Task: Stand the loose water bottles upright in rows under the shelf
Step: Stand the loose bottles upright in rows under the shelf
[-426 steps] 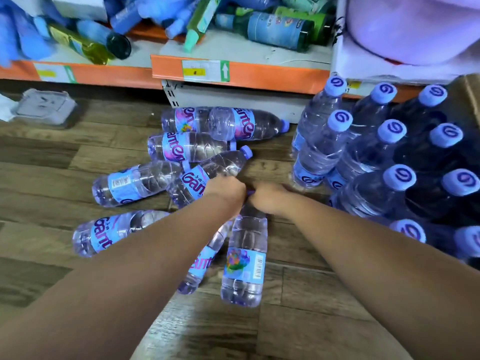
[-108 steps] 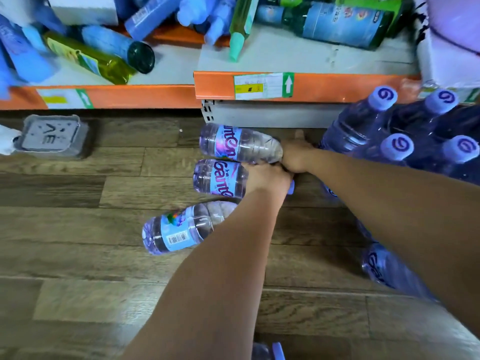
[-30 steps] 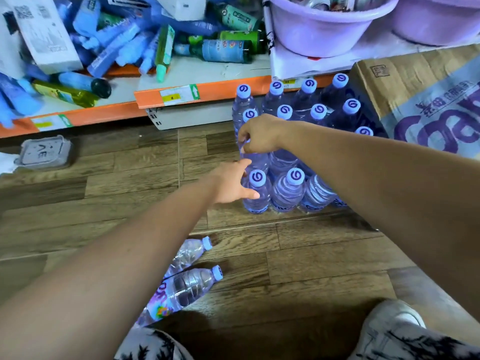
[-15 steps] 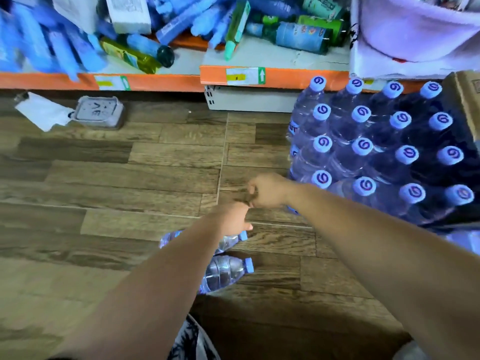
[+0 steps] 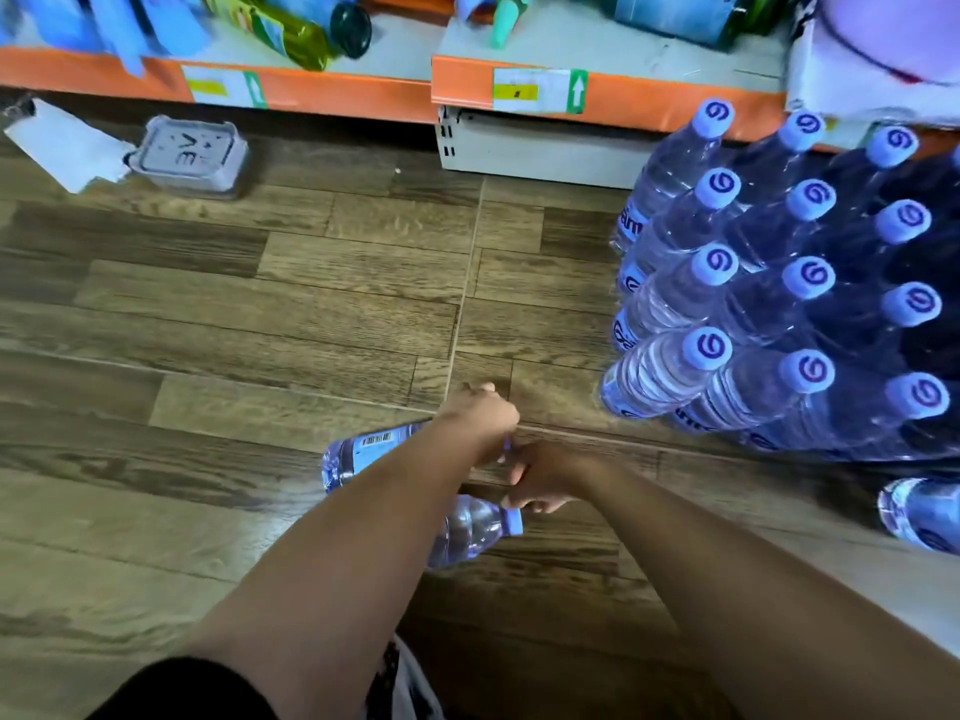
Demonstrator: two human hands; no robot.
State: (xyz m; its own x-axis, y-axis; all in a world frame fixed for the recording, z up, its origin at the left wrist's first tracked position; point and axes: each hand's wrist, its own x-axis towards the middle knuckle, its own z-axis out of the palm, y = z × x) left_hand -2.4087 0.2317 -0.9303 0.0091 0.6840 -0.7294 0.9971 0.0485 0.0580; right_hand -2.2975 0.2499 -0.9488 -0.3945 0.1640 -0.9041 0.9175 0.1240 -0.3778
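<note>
Two loose water bottles lie on the wooden floor with their blue caps pointing right. My left hand [image 5: 480, 423] grips the neck of the farther bottle [image 5: 363, 452], whose barcode label shows beside my forearm. My right hand [image 5: 540, 478] curls its fingers at the cap of the nearer bottle [image 5: 467, 532]. My left forearm hides most of both bottles. Several upright bottles [image 5: 779, 283] with blue caps stand in rows at the right, under the orange shelf edge [image 5: 649, 98].
Another bottle [image 5: 924, 511] lies at the right edge. A grey plastic tray [image 5: 189, 155] and a white paper [image 5: 62, 142] sit by the shelf at the far left. The white shelf foot [image 5: 530, 148] stands behind bare floor [image 5: 311, 304]. Bottles and tubes crowd the shelf above.
My right hand has dropped from near the upright rows to the nearer bottle's cap. My left hand stays on the farther bottle's neck. The view has tilted down slightly.
</note>
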